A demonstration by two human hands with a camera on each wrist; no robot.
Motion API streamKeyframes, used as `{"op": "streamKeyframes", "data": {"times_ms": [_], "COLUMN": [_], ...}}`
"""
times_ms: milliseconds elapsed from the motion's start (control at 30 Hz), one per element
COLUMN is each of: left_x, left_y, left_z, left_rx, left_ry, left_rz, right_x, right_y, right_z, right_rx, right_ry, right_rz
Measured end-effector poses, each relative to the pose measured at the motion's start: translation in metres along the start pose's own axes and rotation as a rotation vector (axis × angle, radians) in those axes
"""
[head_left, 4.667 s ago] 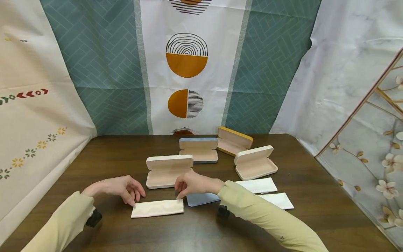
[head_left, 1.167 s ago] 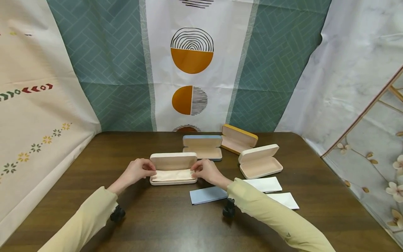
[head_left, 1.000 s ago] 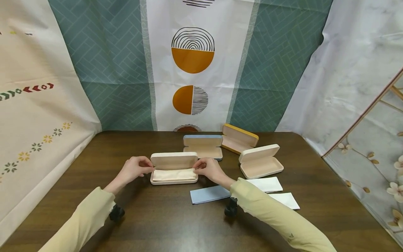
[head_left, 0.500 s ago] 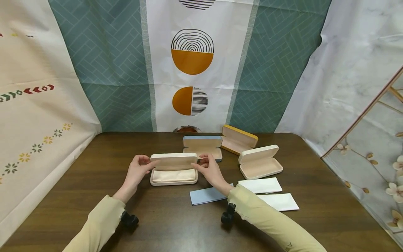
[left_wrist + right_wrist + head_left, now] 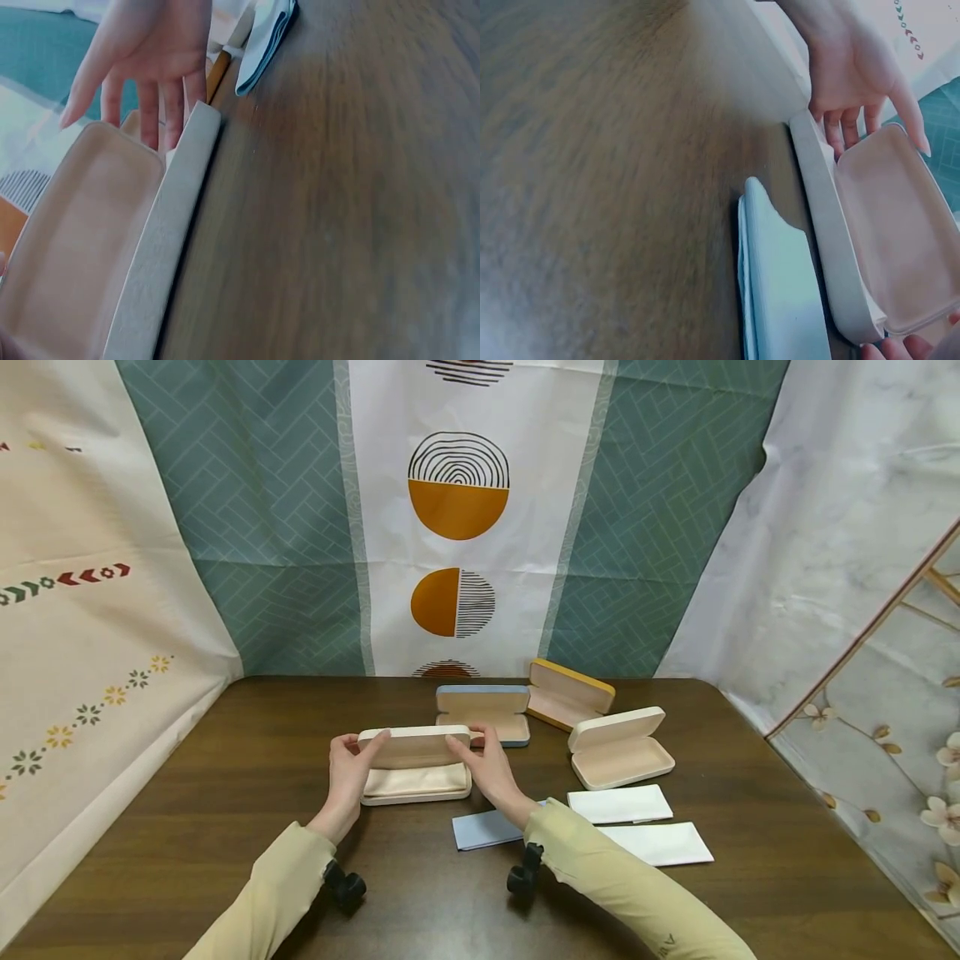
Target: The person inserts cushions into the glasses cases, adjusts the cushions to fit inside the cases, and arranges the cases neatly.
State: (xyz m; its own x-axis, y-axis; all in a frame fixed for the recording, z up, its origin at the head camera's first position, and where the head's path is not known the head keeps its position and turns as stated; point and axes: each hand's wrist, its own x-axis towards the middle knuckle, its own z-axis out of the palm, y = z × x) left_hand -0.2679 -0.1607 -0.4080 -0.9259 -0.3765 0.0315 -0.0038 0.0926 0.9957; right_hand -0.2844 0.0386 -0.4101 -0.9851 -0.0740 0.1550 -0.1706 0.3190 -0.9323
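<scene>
A white glasses case (image 5: pixel 414 748) stands with its lid up near the table's middle. A folded cream cloth (image 5: pixel 416 781) lies in its lower half. My left hand (image 5: pixel 347 781) is at the case's left end, thumb in front of the lid and fingers beside and behind it. At the opposite end my right hand (image 5: pixel 491 775) mirrors it. In the left wrist view the right hand (image 5: pixel 157 45) shows nearly straight fingers and a spread thumb by the lid corner. The right wrist view shows the left hand (image 5: pixel 855 71) likewise.
Behind stand a blue case (image 5: pixel 482 702) and a yellow case (image 5: pixel 566 693), lids up. Another white case (image 5: pixel 622 756) is open at the right. A folded blue cloth (image 5: pixel 483 829) and two white cloths (image 5: pixel 621 803) lie in front of it, partly under the right forearm.
Both hands gripped the cream cloth's ends, and it moved from the tabletop into the white case. They then let go and moved up to the lid's ends, thumbs in front.
</scene>
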Motion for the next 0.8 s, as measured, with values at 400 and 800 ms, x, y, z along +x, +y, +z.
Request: {"op": "streamKeyframes", "data": {"times_ms": [400,800], "left_x": [0.000,-0.003], "left_y": [-0.003,-0.002], "left_z": [0.002,-0.005], "left_rx": [0.018,0.068], "left_ry": [-0.001,-0.042], "left_rz": [-0.001,0.012], "right_x": [0.001,0.000], "right_y": [-0.006,-0.007], "right_z": [0.010,0.011], "right_rx": [-0.019,-0.021], "right_ry": [0.029,0.057], "right_rz": [0.042,0.059]}}
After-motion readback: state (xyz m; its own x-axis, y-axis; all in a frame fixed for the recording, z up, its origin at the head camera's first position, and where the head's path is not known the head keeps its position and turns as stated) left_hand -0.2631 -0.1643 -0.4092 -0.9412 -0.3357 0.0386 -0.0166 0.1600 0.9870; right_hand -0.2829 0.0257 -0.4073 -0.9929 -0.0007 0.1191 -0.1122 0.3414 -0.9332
